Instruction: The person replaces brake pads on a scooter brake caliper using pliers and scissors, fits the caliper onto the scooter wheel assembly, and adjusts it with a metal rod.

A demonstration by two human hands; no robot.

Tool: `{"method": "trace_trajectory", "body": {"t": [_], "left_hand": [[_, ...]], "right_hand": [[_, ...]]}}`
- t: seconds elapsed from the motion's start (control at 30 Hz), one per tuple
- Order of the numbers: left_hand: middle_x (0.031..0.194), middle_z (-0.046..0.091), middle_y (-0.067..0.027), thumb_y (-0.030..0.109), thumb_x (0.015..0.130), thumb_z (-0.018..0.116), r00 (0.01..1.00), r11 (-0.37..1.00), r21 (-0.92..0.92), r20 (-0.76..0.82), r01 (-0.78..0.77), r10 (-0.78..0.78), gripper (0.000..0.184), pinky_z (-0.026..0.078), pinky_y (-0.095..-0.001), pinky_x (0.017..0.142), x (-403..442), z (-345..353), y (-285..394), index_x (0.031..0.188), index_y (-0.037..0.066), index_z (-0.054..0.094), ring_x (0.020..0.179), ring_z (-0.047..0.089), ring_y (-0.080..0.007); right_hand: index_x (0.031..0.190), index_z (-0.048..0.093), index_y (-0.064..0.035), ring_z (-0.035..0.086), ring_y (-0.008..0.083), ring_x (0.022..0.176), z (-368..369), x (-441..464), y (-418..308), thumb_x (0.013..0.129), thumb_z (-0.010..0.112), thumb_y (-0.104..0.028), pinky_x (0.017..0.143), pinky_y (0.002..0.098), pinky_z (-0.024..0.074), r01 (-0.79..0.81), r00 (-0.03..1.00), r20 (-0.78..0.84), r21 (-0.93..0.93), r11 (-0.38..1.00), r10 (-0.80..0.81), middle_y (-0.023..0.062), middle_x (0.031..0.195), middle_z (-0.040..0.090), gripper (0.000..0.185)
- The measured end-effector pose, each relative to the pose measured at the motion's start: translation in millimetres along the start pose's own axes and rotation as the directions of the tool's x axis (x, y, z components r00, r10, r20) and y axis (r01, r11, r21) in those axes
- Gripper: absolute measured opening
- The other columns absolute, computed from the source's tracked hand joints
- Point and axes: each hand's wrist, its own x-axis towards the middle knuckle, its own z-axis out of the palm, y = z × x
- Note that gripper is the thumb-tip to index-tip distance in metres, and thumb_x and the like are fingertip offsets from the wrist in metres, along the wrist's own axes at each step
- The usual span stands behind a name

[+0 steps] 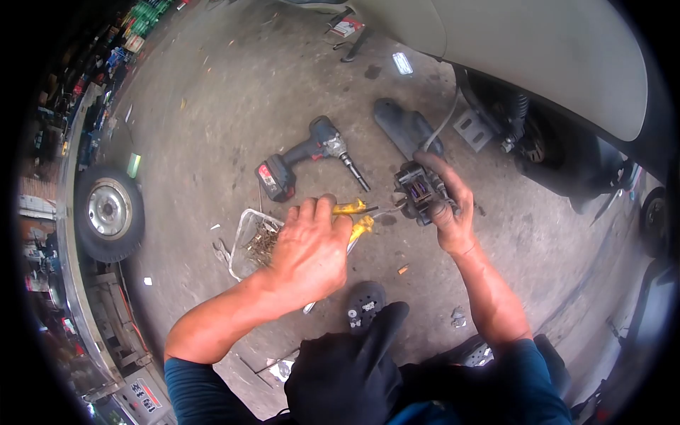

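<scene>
My left hand [312, 248] is closed around a yellow-handled screwdriver [348, 207], its dark shaft pointing right. A second yellow handle [363, 228] shows just below it, partly behind the hand. My right hand [450, 212] grips a dark metal brake caliper [421, 190], its opening facing up, with a hose running up from it. The screwdriver tip is a little left of the caliper, apart from it. Beside my left hand, a clear plastic tub [238, 244] holds a heap of small brownish pieces.
A cordless impact wrench [312, 147] lies on the floor ahead, near a dark elongated part [404, 126]. Car bodywork [538, 49] and suspension [520, 117] stand at upper right. A wheel [110, 211] is at the left, pliers [222, 251] by the tub.
</scene>
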Motion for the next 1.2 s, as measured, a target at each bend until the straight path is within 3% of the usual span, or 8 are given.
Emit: {"method": "trace_trajectory", "body": {"t": [0.03,0.23,0.67,0.93,0.97,1.03,1.13,1.2], "left_hand": [[0.113,0.052,-0.0268,0.004,0.065,0.065,0.999,1.000,-0.016,0.038,0.006,-0.005,0.035,0.047,-0.0486,0.084,1,-5,0,0.099,-0.006,0.062,0.096,0.054,-0.0403],[0.115,0.051,-0.0272,0.006,0.066,0.066,0.995,1.000,-0.006,0.096,0.010,-0.009,0.038,0.047,-0.0488,0.085,2,-7,-1,0.102,-0.006,0.062,0.099,0.054,-0.0403],[0.127,0.045,-0.0314,0.004,0.068,0.064,1.000,0.997,-0.073,0.016,0.007,-0.006,0.039,0.042,-0.0544,0.095,3,2,-4,0.104,-0.009,0.060,0.114,0.049,-0.0466],[0.119,0.050,-0.0336,0.005,0.070,0.060,0.999,0.991,-0.137,0.042,0.009,-0.003,0.033,0.044,-0.0537,0.092,4,6,-5,0.099,-0.011,0.061,0.108,0.052,-0.0441],[0.119,0.050,-0.0334,0.005,0.070,0.061,0.998,0.989,-0.146,0.065,0.020,-0.010,0.033,0.044,-0.0535,0.092,5,5,-5,0.099,-0.011,0.061,0.108,0.052,-0.0438],[0.121,0.050,-0.0338,0.005,0.071,0.061,0.995,0.992,-0.121,0.096,0.033,-0.022,0.033,0.043,-0.0546,0.093,5,2,-4,0.100,-0.011,0.061,0.111,0.052,-0.0445],[0.124,0.049,-0.0346,0.007,0.074,0.060,1.000,1.000,-0.009,0.017,0.007,-0.007,0.032,0.040,-0.0573,0.097,4,5,-5,0.101,-0.011,0.061,0.116,0.049,-0.0457],[0.128,0.046,-0.0343,0.007,0.073,0.061,0.999,0.998,0.068,-0.029,-0.014,0.016,0.036,0.038,-0.0585,0.100,5,7,-8,0.104,-0.010,0.060,0.120,0.047,-0.0477]], "right_hand": [[0.134,0.049,0.0057,0.065,0.0195,0.098,2,0,0,0.075,0.061,-0.078,0.083,0.0302,0.0527,0.015,1.000,-0.015,0.004,1.000,-0.015,0.0137,0.114,0.065,0.104],[0.135,0.048,0.0067,0.065,0.0207,0.101,5,1,2,0.076,0.059,-0.079,0.084,0.0310,0.0529,0.101,0.994,-0.034,-0.029,0.994,-0.102,0.0146,0.115,0.065,0.104],[0.134,0.049,0.0052,0.064,0.0236,0.105,10,-1,-3,0.078,0.054,-0.081,0.090,0.0339,0.0518,0.013,0.998,-0.068,0.039,0.999,-0.010,0.0170,0.117,0.063,0.103],[0.135,0.048,0.0045,0.064,0.0242,0.106,13,-2,3,0.077,0.055,-0.081,0.091,0.0349,0.0520,-0.001,0.997,-0.073,0.096,0.995,0.008,0.0179,0.119,0.062,0.104],[0.136,0.048,0.0035,0.065,0.0229,0.102,13,-2,5,0.076,0.059,-0.079,0.084,0.0328,0.0532,0.003,0.997,-0.077,0.113,0.994,0.006,0.0167,0.119,0.062,0.103],[0.138,0.047,0.0015,0.066,0.0204,0.092,12,-2,7,0.073,0.066,-0.075,0.069,0.0284,0.0556,0.013,0.996,-0.085,0.151,0.989,0.000,0.0145,0.118,0.063,0.102],[0.135,0.048,0.0048,0.064,0.0233,0.106,14,-2,4,0.075,0.056,-0.082,0.092,0.0336,0.0512,-0.029,0.998,-0.059,0.109,0.994,0.035,0.0166,0.119,0.063,0.105],[0.136,0.048,0.0027,0.065,0.0205,0.096,8,2,7,0.076,0.061,-0.078,0.079,0.0302,0.0529,-0.028,0.999,-0.022,0.102,0.994,0.030,0.0142,0.118,0.063,0.101]]}}
